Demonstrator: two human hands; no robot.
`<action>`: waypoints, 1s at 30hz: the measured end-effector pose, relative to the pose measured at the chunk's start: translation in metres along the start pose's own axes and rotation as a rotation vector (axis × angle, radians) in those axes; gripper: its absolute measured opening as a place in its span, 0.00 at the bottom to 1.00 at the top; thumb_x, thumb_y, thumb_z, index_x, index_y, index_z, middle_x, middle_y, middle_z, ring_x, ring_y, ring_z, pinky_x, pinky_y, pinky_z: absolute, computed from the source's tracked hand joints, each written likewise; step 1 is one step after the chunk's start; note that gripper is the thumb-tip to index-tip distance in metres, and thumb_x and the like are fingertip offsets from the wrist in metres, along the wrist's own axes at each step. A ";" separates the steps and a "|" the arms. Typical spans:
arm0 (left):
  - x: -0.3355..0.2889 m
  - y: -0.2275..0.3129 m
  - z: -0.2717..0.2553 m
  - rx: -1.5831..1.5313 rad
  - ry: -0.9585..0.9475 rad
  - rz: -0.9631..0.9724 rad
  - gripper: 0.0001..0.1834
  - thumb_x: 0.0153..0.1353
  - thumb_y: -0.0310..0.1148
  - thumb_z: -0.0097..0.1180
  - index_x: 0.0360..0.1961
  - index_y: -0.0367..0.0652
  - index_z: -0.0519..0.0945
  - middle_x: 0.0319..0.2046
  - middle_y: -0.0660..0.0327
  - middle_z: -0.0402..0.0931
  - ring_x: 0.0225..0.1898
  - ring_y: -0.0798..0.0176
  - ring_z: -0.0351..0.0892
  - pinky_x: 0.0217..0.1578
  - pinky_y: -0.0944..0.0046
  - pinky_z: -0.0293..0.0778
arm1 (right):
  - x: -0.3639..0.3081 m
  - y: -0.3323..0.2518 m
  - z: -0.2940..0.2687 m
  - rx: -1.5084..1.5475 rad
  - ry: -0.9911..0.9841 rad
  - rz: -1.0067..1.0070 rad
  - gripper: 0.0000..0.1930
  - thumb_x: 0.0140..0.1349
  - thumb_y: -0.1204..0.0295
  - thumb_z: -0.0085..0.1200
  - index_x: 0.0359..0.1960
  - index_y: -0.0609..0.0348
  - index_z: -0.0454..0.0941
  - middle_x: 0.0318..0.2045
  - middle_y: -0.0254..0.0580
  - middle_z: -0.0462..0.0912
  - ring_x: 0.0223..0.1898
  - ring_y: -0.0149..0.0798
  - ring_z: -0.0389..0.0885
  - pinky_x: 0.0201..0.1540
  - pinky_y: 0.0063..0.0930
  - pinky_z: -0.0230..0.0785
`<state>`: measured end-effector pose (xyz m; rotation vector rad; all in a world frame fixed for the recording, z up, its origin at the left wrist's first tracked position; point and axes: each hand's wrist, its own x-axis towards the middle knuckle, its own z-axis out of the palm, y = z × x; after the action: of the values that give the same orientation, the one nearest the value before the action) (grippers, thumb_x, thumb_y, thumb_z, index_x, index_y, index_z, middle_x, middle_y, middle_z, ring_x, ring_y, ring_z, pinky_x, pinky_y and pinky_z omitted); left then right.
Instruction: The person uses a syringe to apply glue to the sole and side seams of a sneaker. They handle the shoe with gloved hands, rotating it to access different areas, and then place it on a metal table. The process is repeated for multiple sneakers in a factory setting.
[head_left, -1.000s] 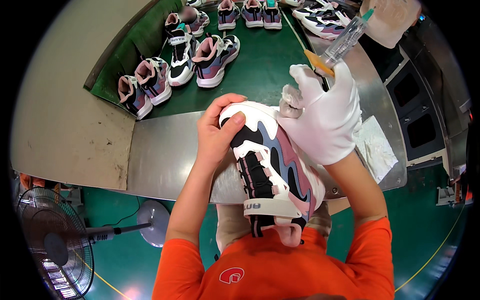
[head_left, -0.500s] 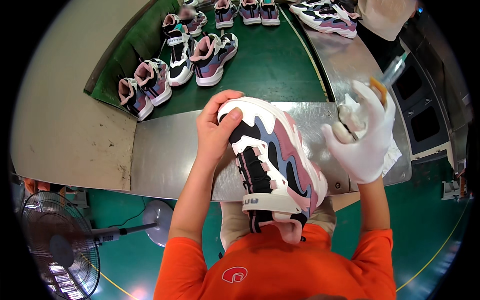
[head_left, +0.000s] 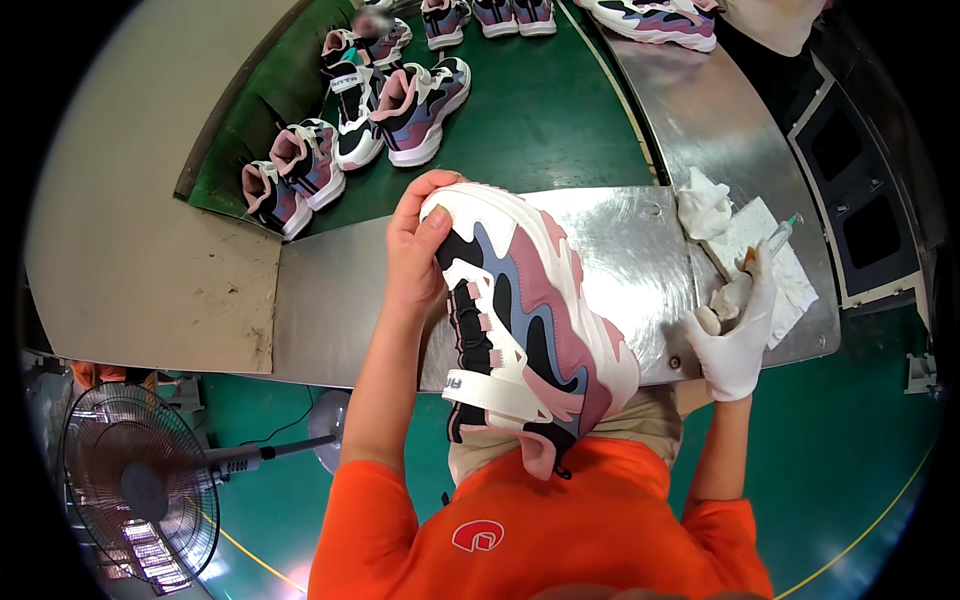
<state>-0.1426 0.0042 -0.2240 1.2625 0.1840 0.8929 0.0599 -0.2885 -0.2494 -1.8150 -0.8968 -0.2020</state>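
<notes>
A sneaker [head_left: 530,310] in white, black, blue and mauve, with a strap, is tilted over the metal table edge, its toe away from me and its heel by my lap. My bare left hand [head_left: 425,230] grips the toe, thumb on the upper and fingers round the sole. At the right, my white-gloved right hand [head_left: 738,335] is curled, apart from the shoe. A clear syringe-like tube [head_left: 782,236] with a green tip sticks out past its fingers, beside a brown-orange piece. A pale rounded wad [head_left: 730,300] sits by the thumb; the grip is partly hidden.
Crumpled white tissue [head_left: 704,204] and a white cloth [head_left: 790,290] lie on the metal tabletop [head_left: 335,310]. Beyond it, a green belt [head_left: 530,130] carries several similar sneakers [head_left: 425,110]. Another sneaker [head_left: 655,22] rests at the far right. A standing fan [head_left: 145,490] is at the lower left.
My right hand has come down and slightly right with the tube, away from the shoe, uncovering more of the white cloth. The shoe and left hand have shifted slightly left in view.
</notes>
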 end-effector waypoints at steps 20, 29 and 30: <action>-0.002 0.007 0.003 0.038 0.037 -0.029 0.24 0.65 0.35 0.64 0.59 0.38 0.76 0.49 0.59 0.80 0.49 0.68 0.79 0.53 0.67 0.75 | 0.008 -0.016 0.005 0.165 0.121 0.171 0.58 0.42 0.78 0.69 0.77 0.65 0.46 0.73 0.54 0.57 0.71 0.48 0.60 0.74 0.39 0.50; -0.003 0.010 0.003 0.120 0.045 0.025 0.21 0.65 0.32 0.64 0.57 0.37 0.77 0.48 0.59 0.80 0.47 0.69 0.79 0.50 0.68 0.76 | 0.049 -0.107 0.042 0.186 0.078 -0.045 0.55 0.44 0.81 0.66 0.77 0.51 0.51 0.58 0.51 0.64 0.57 0.41 0.70 0.50 0.32 0.77; -0.004 0.011 0.003 0.123 0.045 0.026 0.21 0.65 0.32 0.64 0.57 0.37 0.77 0.48 0.59 0.80 0.46 0.69 0.79 0.50 0.68 0.76 | 0.055 -0.113 0.047 0.109 0.084 -0.135 0.55 0.44 0.81 0.66 0.77 0.51 0.51 0.57 0.51 0.63 0.55 0.41 0.71 0.48 0.32 0.78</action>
<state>-0.1485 -0.0004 -0.2147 1.3620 0.2620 0.9449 0.0115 -0.2028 -0.1581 -1.6349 -0.9528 -0.3069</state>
